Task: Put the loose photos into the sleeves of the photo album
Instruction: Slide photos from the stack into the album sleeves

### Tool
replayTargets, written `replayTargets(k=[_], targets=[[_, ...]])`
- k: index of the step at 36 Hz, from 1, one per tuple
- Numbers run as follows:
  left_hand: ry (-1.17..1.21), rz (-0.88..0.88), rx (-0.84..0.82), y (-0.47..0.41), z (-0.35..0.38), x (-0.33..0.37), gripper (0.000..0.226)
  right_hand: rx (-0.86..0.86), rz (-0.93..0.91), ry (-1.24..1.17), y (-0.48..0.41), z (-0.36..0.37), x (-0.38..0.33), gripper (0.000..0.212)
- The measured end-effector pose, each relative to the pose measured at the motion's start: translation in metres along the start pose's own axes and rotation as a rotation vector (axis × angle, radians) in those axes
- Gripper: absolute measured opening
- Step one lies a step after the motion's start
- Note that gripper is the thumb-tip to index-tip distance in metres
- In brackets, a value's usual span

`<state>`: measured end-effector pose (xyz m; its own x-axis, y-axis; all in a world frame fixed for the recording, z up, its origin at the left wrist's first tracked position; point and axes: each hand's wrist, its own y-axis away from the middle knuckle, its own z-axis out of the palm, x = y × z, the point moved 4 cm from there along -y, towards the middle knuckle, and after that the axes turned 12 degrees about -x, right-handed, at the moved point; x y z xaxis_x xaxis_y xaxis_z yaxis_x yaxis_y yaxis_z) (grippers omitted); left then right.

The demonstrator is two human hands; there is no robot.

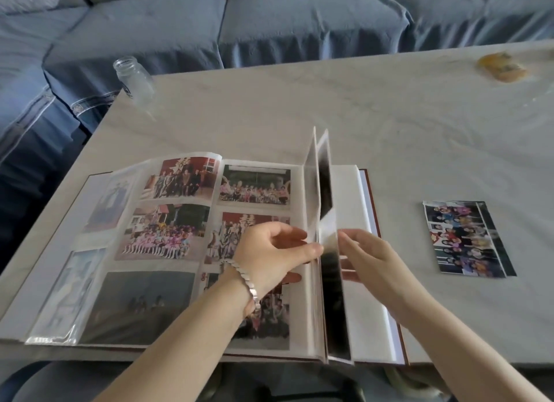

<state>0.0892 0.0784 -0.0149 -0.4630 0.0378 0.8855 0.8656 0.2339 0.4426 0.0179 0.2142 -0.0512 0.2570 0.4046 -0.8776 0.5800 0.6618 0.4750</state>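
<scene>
Upright album pages (pixel 325 185) block your path at centre; bare bench (pixel 329 107) lies open at 12 o'clock, jar (pixel 135 77) at 10, loose photo (pixel 467 239) at 3.

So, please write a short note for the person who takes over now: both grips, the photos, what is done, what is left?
Left grip pinches the upright album pages at their edge.
Right grip open, fingers against them from the right.
Photo album lies open on the table; sleeves on its left pages hold photos.
Loose photos lie right of it.
Left to do: find empty sleeves, insert them.
</scene>
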Motion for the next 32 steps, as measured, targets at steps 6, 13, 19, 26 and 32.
replayTargets(k=[6, 13, 19, 26, 32], targets=[[0.005, -0.025, -0.043, -0.005, 0.011, -0.002, 0.021, 0.060, -0.037, 0.008, 0.008, -0.011, 0.002, 0.029], [-0.008, -0.055, -0.056, -0.008, 0.008, -0.006, 0.023, 0.142, -0.063, 0.164, 0.011, -0.019, 0.000, 0.034], [-0.331, -0.013, 0.074, -0.011, -0.005, -0.012, 0.013, 0.333, -0.141, 0.541, 0.018, -0.021, -0.008, 0.047], [-0.398, 0.017, 0.161, 0.005, -0.040, -0.014, 0.030, 0.009, -0.135, 0.528, 0.000, 0.012, -0.010, 0.041], [-0.235, -0.088, 0.250, 0.035, -0.123, -0.013, 0.010, -0.193, -0.276, 0.810, -0.017, 0.056, -0.025, 0.054]])
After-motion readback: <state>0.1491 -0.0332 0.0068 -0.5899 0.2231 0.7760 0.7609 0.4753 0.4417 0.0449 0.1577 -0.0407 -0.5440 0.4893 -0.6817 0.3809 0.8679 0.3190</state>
